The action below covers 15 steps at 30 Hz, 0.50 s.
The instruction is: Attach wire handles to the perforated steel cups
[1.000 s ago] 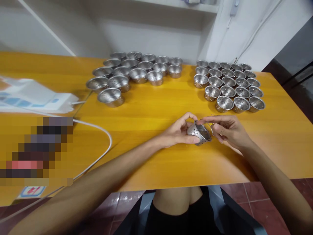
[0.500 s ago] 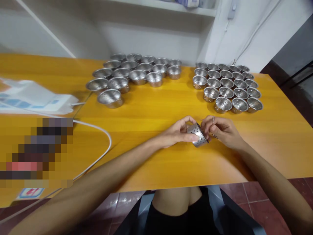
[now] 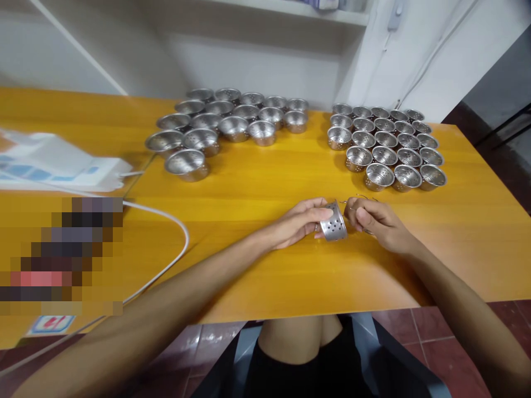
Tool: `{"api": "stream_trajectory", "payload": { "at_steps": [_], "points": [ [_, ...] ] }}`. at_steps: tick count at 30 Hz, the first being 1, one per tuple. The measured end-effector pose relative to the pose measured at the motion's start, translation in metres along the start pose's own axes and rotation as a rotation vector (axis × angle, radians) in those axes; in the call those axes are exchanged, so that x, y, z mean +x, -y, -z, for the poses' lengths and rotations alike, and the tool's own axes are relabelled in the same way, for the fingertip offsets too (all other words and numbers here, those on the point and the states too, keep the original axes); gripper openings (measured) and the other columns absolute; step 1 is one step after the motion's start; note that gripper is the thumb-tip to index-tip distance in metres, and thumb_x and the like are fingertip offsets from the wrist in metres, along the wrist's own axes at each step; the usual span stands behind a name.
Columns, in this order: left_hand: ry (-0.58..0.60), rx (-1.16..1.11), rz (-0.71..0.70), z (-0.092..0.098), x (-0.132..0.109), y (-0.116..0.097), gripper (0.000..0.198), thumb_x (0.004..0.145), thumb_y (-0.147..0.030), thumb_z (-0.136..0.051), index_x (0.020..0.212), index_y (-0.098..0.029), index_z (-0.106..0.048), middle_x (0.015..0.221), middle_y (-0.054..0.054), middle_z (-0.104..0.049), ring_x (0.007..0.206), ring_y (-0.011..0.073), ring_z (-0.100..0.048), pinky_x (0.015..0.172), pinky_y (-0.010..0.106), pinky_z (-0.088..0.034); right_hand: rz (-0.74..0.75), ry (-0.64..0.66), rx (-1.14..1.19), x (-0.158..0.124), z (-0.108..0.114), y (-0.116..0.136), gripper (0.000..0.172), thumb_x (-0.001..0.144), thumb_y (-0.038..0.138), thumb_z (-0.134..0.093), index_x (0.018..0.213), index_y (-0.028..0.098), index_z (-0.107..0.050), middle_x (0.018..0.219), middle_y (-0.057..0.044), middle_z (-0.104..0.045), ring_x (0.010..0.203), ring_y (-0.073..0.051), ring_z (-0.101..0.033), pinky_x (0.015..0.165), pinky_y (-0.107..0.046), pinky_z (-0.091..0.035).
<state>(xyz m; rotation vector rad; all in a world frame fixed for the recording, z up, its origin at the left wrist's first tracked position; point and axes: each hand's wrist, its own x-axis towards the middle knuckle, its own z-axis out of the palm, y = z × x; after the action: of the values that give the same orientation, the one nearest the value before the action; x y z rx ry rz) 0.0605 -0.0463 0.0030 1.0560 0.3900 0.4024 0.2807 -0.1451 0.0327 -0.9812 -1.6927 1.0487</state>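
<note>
A small perforated metal cup (image 3: pixel 334 225) lies tilted on its side in my left hand (image 3: pixel 301 221), its rim facing right. The left thumb presses on its wall, with the other fingers behind and below. Just right of the rim, my right hand (image 3: pixel 371 218) is closed round thin, curved metal wire (image 3: pixel 365 197), whose ends stick out past the fingers. The wire's full shape is hidden. Both hands are over the yellow table (image 3: pixel 265 282), near its front edge.
Several similar cups (image 3: pixel 262 132) stand in a group at the back left. Another group of perforated cups (image 3: pixel 384 156) stands in rows at the back right. At the left are a white power strip (image 3: pixel 74 174), its cable (image 3: pixel 182 226) and a pixelated patch.
The cup has turned in my left hand, so more of its side wall faces me. My right hand has drawn slightly away from the rim, with its fingers closed more tightly.
</note>
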Motion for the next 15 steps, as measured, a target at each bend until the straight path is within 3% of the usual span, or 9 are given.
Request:
{"api": "stream_trajectory", "payload": {
  "at_steps": [7, 15],
  "points": [
    [0.004, -0.019, 0.008, 0.001, -0.001, -0.002, 0.055, 0.078, -0.064, -0.09, 0.093, -0.019, -0.061, 0.087, 0.002, -0.061, 0.076, 0.0153, -0.059, 0.062, 0.028, -0.043, 0.037, 0.034, -0.111, 0.004, -0.006, 0.009, 0.052, 0.117, 0.053, -0.059, 0.076, 0.021, -0.061, 0.079, 0.0, -0.054, 0.072, -0.015, -0.049, 0.069, -0.032, -0.037],
    [0.029, -0.064, 0.008, 0.004, 0.0, 0.0, 0.057, 0.078, -0.06, -0.094, 0.099, -0.019, -0.061, 0.089, 0.002, -0.063, 0.076, 0.0147, -0.06, 0.062, 0.026, -0.043, 0.013, -0.025, -0.147, 0.005, -0.012, 0.001, 0.06, 0.115, 0.061, -0.058, 0.071, 0.021, -0.057, 0.074, 0.0, -0.05, 0.07, -0.015, -0.049, 0.068, -0.033, -0.038]
  ]
}}
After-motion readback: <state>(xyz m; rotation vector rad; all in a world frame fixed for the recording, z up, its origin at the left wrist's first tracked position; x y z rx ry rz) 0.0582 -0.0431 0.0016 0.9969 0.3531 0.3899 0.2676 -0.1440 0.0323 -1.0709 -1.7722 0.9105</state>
